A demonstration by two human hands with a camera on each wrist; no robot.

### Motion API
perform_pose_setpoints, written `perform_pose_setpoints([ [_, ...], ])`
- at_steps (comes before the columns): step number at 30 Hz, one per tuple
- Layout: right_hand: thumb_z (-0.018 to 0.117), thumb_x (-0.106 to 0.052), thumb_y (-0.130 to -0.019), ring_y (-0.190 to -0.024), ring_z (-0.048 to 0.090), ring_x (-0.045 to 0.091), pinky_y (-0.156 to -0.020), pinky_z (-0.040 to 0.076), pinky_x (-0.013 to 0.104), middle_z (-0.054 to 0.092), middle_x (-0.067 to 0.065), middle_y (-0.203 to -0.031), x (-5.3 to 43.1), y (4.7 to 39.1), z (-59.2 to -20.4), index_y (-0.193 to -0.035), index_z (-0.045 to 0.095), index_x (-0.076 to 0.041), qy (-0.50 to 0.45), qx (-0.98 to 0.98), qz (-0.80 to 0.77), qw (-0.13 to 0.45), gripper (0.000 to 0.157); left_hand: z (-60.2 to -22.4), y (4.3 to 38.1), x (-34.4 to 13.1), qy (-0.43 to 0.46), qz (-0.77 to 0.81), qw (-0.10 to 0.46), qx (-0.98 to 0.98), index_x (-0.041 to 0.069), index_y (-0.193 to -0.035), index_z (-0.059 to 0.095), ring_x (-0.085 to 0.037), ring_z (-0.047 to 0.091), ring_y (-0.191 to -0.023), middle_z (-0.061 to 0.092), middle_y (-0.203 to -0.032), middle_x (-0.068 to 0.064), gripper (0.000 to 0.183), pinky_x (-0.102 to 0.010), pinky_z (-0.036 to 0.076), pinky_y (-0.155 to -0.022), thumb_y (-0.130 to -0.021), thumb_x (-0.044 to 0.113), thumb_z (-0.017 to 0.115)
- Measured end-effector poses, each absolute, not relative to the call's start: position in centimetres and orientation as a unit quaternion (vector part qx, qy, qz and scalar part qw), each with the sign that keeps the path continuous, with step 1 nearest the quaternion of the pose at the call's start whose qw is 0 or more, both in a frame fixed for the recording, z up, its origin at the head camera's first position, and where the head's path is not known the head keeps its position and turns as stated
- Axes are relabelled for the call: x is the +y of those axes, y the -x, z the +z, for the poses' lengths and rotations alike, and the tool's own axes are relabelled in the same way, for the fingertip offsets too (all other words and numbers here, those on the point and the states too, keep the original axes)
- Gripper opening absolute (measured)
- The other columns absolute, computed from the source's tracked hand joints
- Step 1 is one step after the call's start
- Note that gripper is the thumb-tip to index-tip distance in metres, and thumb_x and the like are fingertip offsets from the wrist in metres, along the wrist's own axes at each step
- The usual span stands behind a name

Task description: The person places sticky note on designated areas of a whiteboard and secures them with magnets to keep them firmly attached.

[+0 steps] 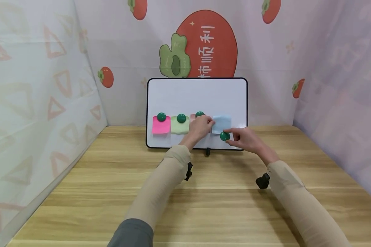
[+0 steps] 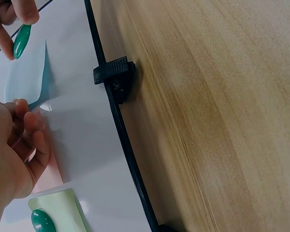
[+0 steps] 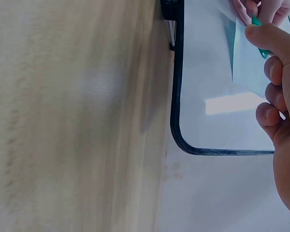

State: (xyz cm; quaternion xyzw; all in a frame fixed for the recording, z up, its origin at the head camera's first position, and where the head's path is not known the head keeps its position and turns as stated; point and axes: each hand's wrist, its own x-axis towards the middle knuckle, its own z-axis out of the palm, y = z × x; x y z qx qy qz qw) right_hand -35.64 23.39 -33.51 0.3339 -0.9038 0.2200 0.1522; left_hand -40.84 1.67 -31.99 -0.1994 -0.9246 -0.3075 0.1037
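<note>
On the whiteboard (image 1: 198,94), a light blue sticky note (image 1: 221,122) is at the right of a row of notes. My left hand (image 1: 201,126) pinches this note at its left edge, with thumb and fingertips together (image 2: 20,105). Below the note's lower right part, my right hand (image 1: 245,139) grips a round green magnet (image 1: 225,136) between thumb and index finger. The magnet (image 2: 22,41) is turned edge-on in the left wrist view. Behind my left hand, a pink-red note (image 2: 50,171) is partly hidden under another green magnet (image 1: 199,114).
Further left, a bright pink note (image 1: 161,127) and a pale green note (image 1: 180,128) each have a green magnet at the top. A black clip stand (image 1: 208,151) holds the board's lower edge on the wooden table (image 1: 126,192). A printed curtain (image 1: 123,51) hangs behind.
</note>
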Motion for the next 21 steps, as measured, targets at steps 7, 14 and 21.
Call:
perform_pose_setpoints([
  [7, 0.078, -0.008, -0.085, -0.055, 0.041, 0.011, -0.052, 0.035, 0.023, 0.051, -0.001, -0.062, 23.0, 37.3, -32.9, -0.125, 0.067, -0.002, -0.315, -0.900, 0.215, 0.214, 0.042, -31.8, 40.7, 1.5, 0.195, -0.301, 0.100, -0.928, 0.013, -0.107, 0.075, -0.009, 0.058, -0.062, 0.068, -0.074, 0.005, 0.029, -0.023, 0.041, -0.057, -0.103, 0.032, 0.053],
  [14, 0.076, -0.010, -0.087, -0.054, 0.042, 0.014, -0.051, 0.034, 0.025, 0.054, 0.002, -0.063, 22.1, 38.8, -32.2, -0.127, 0.066, -0.003, -0.278, -0.900, 0.230, 0.243, 0.042, -31.6, 40.7, 1.5, 0.192, -0.295, 0.106, -0.930, 0.013, -0.101, 0.075, -0.009, 0.058, -0.063, 0.067, -0.073, 0.005, 0.029, -0.023, 0.041, -0.058, -0.103, 0.032, 0.054],
  [21, 0.074, -0.013, -0.089, -0.051, 0.041, 0.012, -0.050, 0.033, 0.025, 0.057, 0.005, -0.062, 21.4, 40.0, -32.1, -0.129, 0.065, -0.003, -0.245, -0.903, 0.220, 0.277, 0.042, -31.6, 40.9, 1.8, 0.188, -0.285, 0.101, -0.934, 0.015, -0.103, 0.075, -0.009, 0.058, -0.063, 0.066, -0.071, 0.006, 0.029, -0.024, 0.042, -0.058, -0.104, 0.033, 0.052],
])
